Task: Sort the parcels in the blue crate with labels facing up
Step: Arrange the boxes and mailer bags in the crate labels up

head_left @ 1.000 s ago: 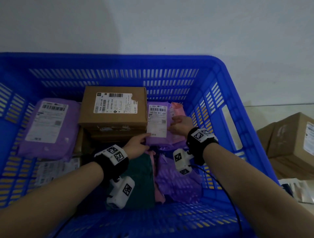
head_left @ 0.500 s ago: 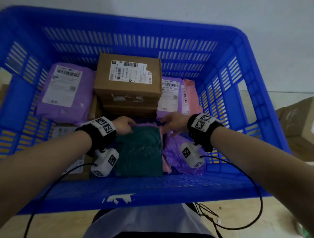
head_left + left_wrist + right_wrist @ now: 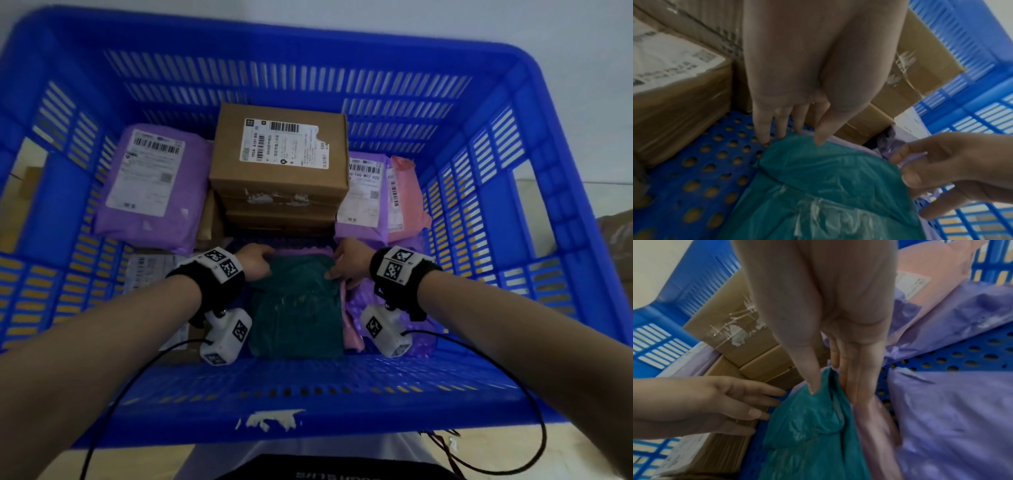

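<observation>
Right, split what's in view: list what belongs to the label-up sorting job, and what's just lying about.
Job:
- blue crate
- green bag, no label showing
- left hand and right hand, both at its far edge
- labelled box
- purple mailers
- pink mailer

Lying about:
- wrist cables
- boxes outside the crate

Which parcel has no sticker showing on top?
The green parcel under both hands. Its top shows no label, while the purple bags, pink bag and brown box show white ones.
</observation>
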`<state>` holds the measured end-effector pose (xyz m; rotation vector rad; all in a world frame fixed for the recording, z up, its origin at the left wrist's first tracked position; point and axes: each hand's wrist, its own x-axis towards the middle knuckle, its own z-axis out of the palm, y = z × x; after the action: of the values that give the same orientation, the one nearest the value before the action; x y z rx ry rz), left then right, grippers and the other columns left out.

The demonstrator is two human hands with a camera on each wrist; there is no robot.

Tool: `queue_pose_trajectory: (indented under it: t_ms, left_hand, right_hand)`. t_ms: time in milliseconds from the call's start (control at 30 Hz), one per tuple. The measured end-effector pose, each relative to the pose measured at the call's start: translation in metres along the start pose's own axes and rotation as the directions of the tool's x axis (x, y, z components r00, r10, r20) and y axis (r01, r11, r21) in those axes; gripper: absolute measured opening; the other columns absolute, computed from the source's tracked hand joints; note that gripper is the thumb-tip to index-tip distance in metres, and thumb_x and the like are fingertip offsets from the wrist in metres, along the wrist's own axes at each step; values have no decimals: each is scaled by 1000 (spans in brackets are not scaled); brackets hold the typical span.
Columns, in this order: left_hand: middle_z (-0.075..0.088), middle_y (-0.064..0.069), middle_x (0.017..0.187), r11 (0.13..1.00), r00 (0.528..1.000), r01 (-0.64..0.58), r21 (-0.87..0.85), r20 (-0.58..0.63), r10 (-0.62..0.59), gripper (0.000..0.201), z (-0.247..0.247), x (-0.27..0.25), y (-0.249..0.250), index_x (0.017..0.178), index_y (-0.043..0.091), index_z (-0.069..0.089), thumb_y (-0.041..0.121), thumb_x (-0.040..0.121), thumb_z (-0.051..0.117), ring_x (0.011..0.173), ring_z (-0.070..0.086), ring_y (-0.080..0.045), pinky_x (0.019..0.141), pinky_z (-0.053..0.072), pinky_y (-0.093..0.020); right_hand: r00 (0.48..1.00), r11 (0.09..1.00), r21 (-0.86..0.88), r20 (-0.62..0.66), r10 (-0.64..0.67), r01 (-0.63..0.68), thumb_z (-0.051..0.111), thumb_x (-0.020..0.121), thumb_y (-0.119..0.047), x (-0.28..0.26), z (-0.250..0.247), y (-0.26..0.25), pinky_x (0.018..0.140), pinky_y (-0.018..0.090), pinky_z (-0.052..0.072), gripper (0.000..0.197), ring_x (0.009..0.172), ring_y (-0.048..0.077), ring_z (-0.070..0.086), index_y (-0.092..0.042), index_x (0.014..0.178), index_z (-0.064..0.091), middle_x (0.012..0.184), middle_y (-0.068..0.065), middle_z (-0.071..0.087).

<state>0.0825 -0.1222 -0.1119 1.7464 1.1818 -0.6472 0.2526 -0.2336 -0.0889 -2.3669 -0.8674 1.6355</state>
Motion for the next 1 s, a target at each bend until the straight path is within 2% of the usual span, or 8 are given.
queue_pose_trajectory:
  t_ms: [233,400,467,567,700,800,933,1000]
  left_hand:
    - [47,-13,140,998,999,-38,42,33,37,57,-7,-3,5,140,11,43,0,87,60,126,49,-30,92,44,-30]
    - [47,-9,141,988,994,-92,124,65,84,51,-21,-17,7,136,10,48,5,87,63,129,46,-25,95,41,-27]
    - [49,-8,139,980,990,-129,154,79,118,47,-28,-25,11,133,11,51,6,88,63,128,48,-24,96,42,-28]
    - [55,-10,131,962,981,-186,200,89,171,48,-39,-39,17,133,13,50,9,87,64,121,53,-24,91,43,-27]
    - [53,-2,116,962,980,-194,192,81,182,49,-52,-58,20,135,16,49,15,89,63,118,51,-21,86,38,-21]
    - [51,-8,135,973,981,-191,133,3,192,51,-55,-64,17,136,16,48,18,88,64,125,48,-24,94,40,-26]
    - [48,-4,140,974,954,-218,-59,-223,200,54,-67,-80,15,136,16,48,30,87,65,126,48,-23,99,41,-31]
    - [51,-5,138,956,924,-273,-107,-308,229,55,-78,-86,14,136,13,49,34,87,64,122,52,-23,102,42,-30]
  right_hand:
    - [998,997,67,57,-29,25,69,82,-1,-10,-5,-9,66,38,56,43,57,20,56,5,122,54,68,9,57]
    - [996,998,-3,69,-64,65,67,82,4,-26,-10,-18,54,28,56,14,57,16,57,-4,90,58,72,4,54]
    - [996,995,-48,36,-81,82,69,81,0,-33,-11,-21,63,33,59,13,56,16,59,-7,80,59,69,3,58]
    - [993,989,-90,21,-114,116,69,80,-2,-44,-13,-26,75,38,58,9,57,17,62,-3,88,66,71,5,65]
    - [983,971,-151,14,-184,184,69,77,-4,-61,-21,-37,82,41,57,24,79,32,70,10,96,69,91,20,72]
    - [979,975,-96,-32,-203,199,68,78,-1,-73,-33,-45,81,49,57,23,78,35,70,12,96,67,84,21,71]
    - [954,959,-50,-99,-284,280,65,83,-1,-97,-50,-57,72,40,61,17,63,22,70,8,97,66,88,19,71]
    - [944,948,-6,-89,-318,318,63,84,1,-108,-58,-61,77,42,60,18,70,25,70,5,101,65,91,18,71]
